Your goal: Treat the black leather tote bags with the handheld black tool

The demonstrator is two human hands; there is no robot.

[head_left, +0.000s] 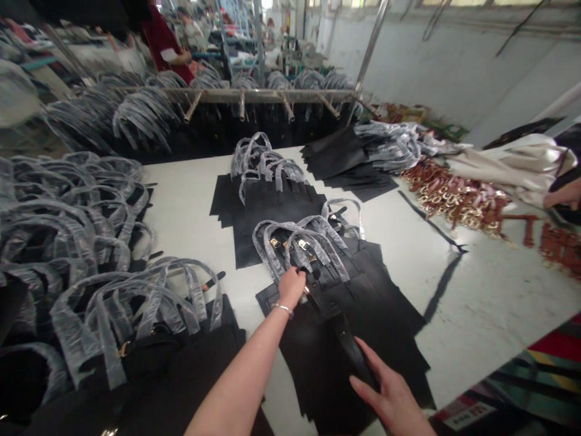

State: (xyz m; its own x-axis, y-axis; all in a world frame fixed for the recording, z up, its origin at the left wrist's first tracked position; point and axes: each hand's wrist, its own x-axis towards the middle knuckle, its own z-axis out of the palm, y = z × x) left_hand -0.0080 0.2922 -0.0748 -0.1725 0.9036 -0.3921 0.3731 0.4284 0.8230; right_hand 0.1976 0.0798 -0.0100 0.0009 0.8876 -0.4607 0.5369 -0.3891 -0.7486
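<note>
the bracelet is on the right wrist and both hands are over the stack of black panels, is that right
Not quite: in the head view, the bracelet is on the wrist of the left hand. It and the right hand are indeed over the stack of black panels.

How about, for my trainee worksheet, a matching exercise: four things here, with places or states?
Things
1. Bare left hand
2. Bare right hand
3. Narrow reddish-brown straps
4. Long horizontal rail

Places and states
A. Beyond the pale table
B. Holding a long black strip
C. Silvery bracelet at its wrist
D. Heaped on the table's right

Pairs: 1-C; 2-B; 3-D; 4-A
</note>
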